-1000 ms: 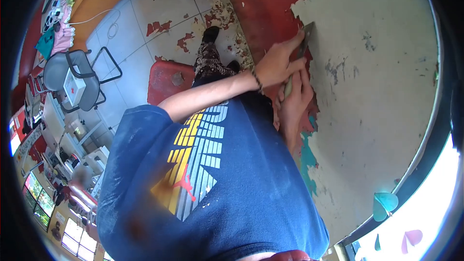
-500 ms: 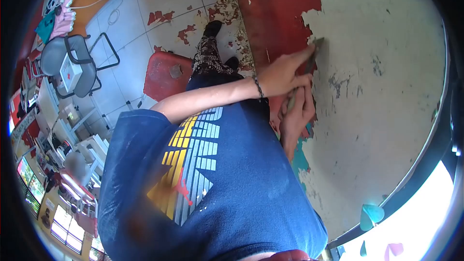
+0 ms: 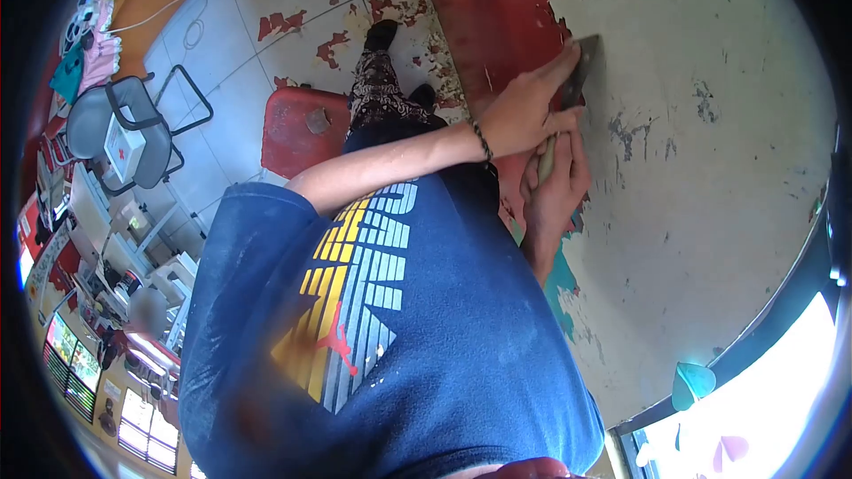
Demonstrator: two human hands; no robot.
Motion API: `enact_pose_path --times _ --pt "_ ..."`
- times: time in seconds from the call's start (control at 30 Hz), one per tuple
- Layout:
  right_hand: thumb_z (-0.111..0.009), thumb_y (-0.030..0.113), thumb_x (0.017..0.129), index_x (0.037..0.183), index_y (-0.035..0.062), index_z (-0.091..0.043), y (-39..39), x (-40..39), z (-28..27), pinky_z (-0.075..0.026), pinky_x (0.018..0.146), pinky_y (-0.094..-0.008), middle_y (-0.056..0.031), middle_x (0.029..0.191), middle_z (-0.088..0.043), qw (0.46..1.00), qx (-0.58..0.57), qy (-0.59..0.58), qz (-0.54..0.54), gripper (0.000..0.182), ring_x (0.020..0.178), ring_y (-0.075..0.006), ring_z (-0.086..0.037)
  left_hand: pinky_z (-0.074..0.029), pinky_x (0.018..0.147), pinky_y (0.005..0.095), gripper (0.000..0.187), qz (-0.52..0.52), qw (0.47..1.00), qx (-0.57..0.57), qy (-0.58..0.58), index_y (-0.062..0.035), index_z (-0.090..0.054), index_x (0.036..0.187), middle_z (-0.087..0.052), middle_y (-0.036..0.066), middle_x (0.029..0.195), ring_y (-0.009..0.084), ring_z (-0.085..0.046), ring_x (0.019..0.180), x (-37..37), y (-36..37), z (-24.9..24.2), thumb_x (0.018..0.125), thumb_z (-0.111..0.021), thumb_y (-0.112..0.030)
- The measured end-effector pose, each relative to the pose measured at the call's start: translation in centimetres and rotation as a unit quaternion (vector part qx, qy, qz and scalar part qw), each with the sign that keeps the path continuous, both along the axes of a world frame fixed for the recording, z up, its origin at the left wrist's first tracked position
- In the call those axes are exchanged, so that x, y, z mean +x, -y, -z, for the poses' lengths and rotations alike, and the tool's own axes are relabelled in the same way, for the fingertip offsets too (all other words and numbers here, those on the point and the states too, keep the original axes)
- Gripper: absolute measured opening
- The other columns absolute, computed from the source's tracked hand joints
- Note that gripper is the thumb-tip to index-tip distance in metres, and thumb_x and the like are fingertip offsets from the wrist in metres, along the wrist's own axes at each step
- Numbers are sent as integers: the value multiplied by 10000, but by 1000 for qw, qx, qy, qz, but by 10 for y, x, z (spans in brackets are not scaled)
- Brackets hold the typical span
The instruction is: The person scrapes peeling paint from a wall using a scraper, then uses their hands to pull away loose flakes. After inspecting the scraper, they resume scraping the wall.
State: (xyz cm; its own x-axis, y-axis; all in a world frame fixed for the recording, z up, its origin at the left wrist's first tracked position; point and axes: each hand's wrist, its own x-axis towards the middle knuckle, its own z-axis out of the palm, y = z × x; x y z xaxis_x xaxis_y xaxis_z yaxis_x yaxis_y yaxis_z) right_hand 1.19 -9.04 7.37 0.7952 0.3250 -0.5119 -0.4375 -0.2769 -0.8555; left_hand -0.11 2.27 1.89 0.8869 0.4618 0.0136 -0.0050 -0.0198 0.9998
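A putty scraper (image 3: 579,71) lies with its metal blade flat against a wall (image 3: 692,177), at the ragged edge where cream paint meets bare red. My left hand (image 3: 528,111), a beaded bracelet on its wrist, reaches across my body and presses its fingers on the blade. My right hand (image 3: 555,182) is wrapped around the scraper's pale handle just below. Patches of teal show under the cream paint near my right forearm. My blue printed shirt (image 3: 382,328) fills the lower middle of the view.
Paint flakes litter the tiled floor (image 3: 293,0) by my feet. A red stool (image 3: 297,129) stands beside my legs. A grey chair (image 3: 115,137) holding a white box sits farther left, next to cluttered shelves. A bright window (image 3: 763,390) borders the wall.
Both hands and the scraper have shifted a little along the edge of the cream paint. The grip on the tool is the same.
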Motion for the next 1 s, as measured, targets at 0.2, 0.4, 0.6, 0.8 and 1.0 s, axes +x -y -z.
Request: enact_pose_path --times 0.2,0.4,0.6,0.8,1.0 --pt "-450 220 1026 1226 35 -558 -10 17 31 -254 342 -202 2 749 -516 995 -23 77 -60 293 419 -31 -359 -438 1021 389 784 26 991 -106 -82 31 -231 1482 -381 301 1442 409 -539 1208 5 -22 -9 860 -665 -172" --pt "-456 225 1026 1261 37 -546 0 2 8 -246 344 -203 1 772 -520 999 37 22 -11 314 429 -28 -360 -399 1059 380 779 -33 999 28 7 45 -250 1469 -459 317 1362 413 -458 1279 7 5 8 849 -673 -166" --pt "-433 209 1034 1273 27 -541 -14 2 6 -233 334 -193 7 744 -522 1000 -13 21 -5 319 431 -18 -375 -417 1029 409 754 26 992 -96 -74 39 -284 1461 -497 301 1330 421 -526 1205 3 -17 -3 867 -678 -206" --pt "-425 203 1037 1273 17 -538 3 -6 7 -237 328 -194 5 722 -520 999 23 31 26 321 415 -25 -370 -414 1048 389 717 -40 999 6 31 18 -351 1439 -474 290 1368 417 -484 1253 -3 11 2 863 -690 -242" --pt "-422 200 1039 1293 28 -531 -1 -10 9 -246 322 -199 3 710 -516 1000 -8 29 -5 325 414 -28 -372 -541 790 362 700 -81 994 35 57 4 -348 1446 -605 293 1168 345 -699 797 -2 9 15 867 -674 -217"
